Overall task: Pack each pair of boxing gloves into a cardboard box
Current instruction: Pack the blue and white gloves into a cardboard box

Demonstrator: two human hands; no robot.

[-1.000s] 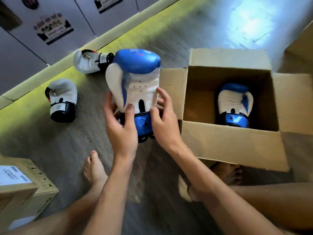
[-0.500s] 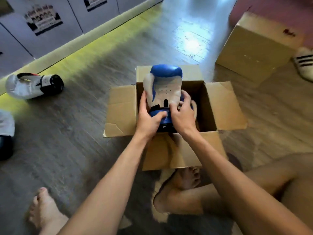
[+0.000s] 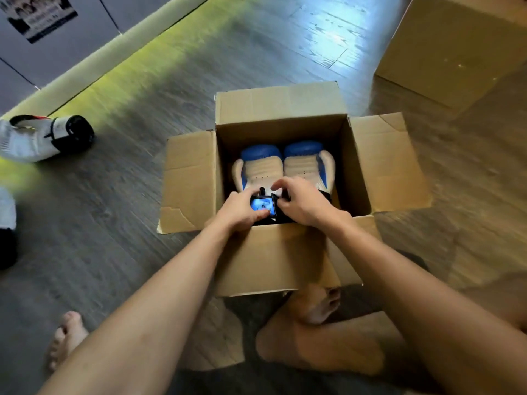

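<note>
An open cardboard box (image 3: 279, 109) stands on the floor in front of me, flaps spread. Inside lie two blue-and-white boxing gloves side by side, palms up: the left glove (image 3: 258, 168) and the right glove (image 3: 306, 163). My left hand (image 3: 241, 209) grips the blue cuff of the left glove from the left. My right hand (image 3: 302, 202) is curled over the cuffs, fingers on the black strap between the gloves. The cuffs are mostly hidden under my hands.
A white-and-black boxing glove (image 3: 42, 136) lies on the floor at left, and another (image 3: 7, 223) shows at the left edge. A closed cardboard box (image 3: 453, 44) stands at the upper right. My bare feet (image 3: 319, 303) rest beside the open box.
Both hands have lowered the blue glove from above the box down inside it, next to the other blue glove. My view has shifted closer over the box.
</note>
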